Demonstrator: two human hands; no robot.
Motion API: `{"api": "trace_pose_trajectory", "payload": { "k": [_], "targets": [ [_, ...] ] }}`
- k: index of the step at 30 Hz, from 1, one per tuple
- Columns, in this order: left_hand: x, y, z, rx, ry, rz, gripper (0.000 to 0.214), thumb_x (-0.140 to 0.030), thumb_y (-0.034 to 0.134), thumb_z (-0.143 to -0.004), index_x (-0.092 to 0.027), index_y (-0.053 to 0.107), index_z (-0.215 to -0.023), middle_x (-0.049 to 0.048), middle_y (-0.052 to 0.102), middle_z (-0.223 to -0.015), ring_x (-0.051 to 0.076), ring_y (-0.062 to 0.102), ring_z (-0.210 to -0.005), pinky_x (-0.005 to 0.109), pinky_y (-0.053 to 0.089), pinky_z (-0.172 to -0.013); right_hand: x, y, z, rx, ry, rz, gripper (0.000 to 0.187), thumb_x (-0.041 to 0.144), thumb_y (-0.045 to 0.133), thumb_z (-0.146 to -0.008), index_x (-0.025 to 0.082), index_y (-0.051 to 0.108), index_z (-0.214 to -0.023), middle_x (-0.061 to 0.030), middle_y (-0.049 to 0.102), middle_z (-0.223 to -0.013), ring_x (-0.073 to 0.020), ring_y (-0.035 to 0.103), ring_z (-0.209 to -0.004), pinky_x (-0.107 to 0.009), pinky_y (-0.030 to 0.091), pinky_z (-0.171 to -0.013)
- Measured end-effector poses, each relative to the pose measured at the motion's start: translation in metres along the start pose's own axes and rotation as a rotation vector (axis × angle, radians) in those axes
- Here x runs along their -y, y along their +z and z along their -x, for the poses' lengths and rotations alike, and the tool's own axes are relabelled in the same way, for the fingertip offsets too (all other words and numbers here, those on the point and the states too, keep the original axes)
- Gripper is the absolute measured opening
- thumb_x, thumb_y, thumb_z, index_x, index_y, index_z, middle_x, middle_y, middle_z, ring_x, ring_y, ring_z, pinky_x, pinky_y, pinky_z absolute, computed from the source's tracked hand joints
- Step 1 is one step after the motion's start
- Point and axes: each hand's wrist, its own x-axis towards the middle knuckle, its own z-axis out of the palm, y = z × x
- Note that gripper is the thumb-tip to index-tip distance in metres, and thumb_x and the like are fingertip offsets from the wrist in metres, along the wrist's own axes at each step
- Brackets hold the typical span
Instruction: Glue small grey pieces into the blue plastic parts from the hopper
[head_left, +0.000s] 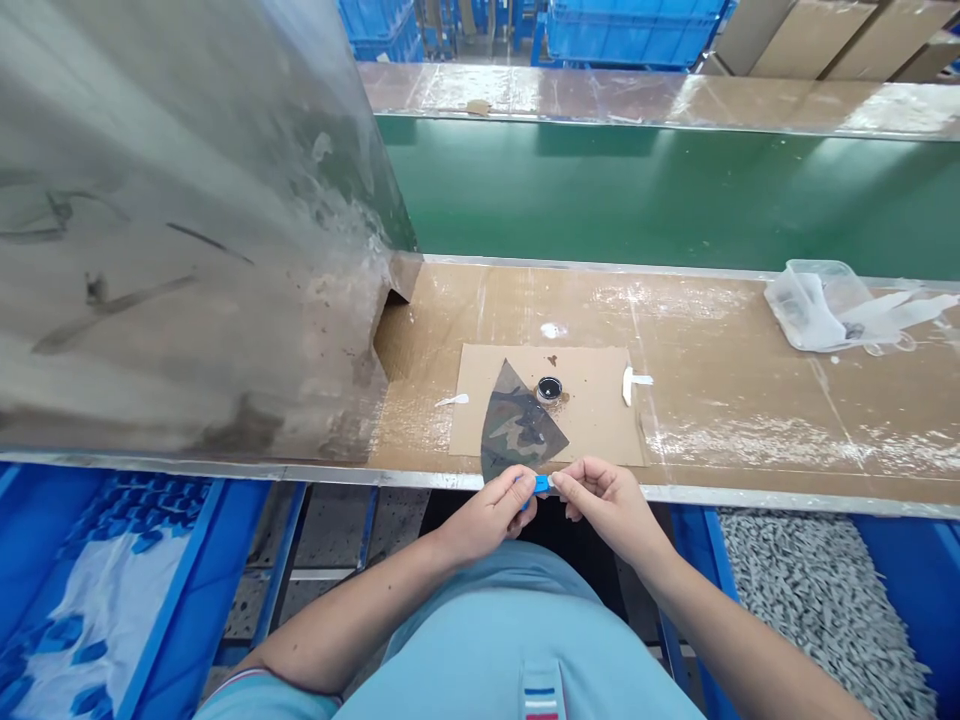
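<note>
My left hand point(504, 508) is closed around a small blue plastic part point(541, 484), whose end shows between thumb and fingers. Against that end, the thumb and fingertips of my right hand point(604, 490) are pinched together; whatever small piece they hold is too little to make out. Just beyond both hands, a camouflage-patterned cloth triangle point(517, 430) lies on a flat cardboard sheet point(600, 430), reaching the bench edge. Beside the cloth stands a small round cup point(550, 389) of dark liquid, with brown stains around it.
A large metal housing point(187, 250) blocks the left side. Behind the bench point(720, 400) runs a green conveyor belt point(675, 190). A clear plastic tub point(814, 305) sits at right. Below are a bin of blue parts point(142, 541) and a bin of small grey pieces point(817, 600).
</note>
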Motion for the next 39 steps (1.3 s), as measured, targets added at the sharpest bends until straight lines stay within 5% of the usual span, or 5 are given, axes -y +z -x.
{"api": "trace_pose_trajectory", "payload": {
  "k": [18,22,27,39],
  "targets": [
    [-0.008,0.007,-0.007,0.04,-0.32,0.322,0.058,-0.068,0.036,-0.088,-0.017,0.048,-0.065,-0.0072,0.032,-0.035,0.006,0.022,-0.036,0.022,0.016,-0.043,-0.001,-0.005,0.0,0.009,-0.021,0.014,0.052,0.072,0.065,-0.068,0.02,0.057,-0.071,0.0037,0.057,-0.055,-0.0114,0.055,-0.047,-0.026,0.05,-0.05],
    [-0.005,0.008,-0.005,0.05,-0.264,0.306,0.059,-0.072,0.035,-0.086,-0.016,0.051,-0.076,-0.0068,0.038,-0.041,0.007,0.027,-0.038,0.022,0.021,-0.045,-0.007,-0.005,0.002,-0.026,-0.06,0.07,0.053,0.073,0.061,-0.072,0.021,0.057,-0.07,0.001,0.061,-0.055,-0.0137,0.059,-0.05,-0.027,0.05,-0.053],
    [0.0,0.007,-0.001,-0.039,-0.07,0.161,0.049,-0.066,0.055,-0.079,-0.018,0.047,-0.086,-0.0077,0.045,-0.051,0.008,0.035,-0.045,0.024,0.025,-0.049,-0.013,-0.005,0.004,-0.036,-0.161,0.184,0.048,0.068,0.054,-0.081,0.021,0.057,-0.07,-0.0004,0.063,-0.053,-0.0148,0.06,-0.05,-0.026,0.049,-0.053],
    [-0.003,0.01,0.003,-0.088,0.004,-0.027,0.043,-0.062,0.045,-0.084,-0.02,0.04,-0.083,-0.0083,0.041,-0.054,0.009,0.031,-0.051,0.025,0.027,-0.052,-0.026,-0.009,0.009,0.012,-0.424,0.276,0.024,0.044,0.058,-0.09,0.021,0.066,-0.087,-0.0044,0.071,-0.077,-0.0173,0.07,-0.065,-0.029,0.058,-0.062]
  ]
}}
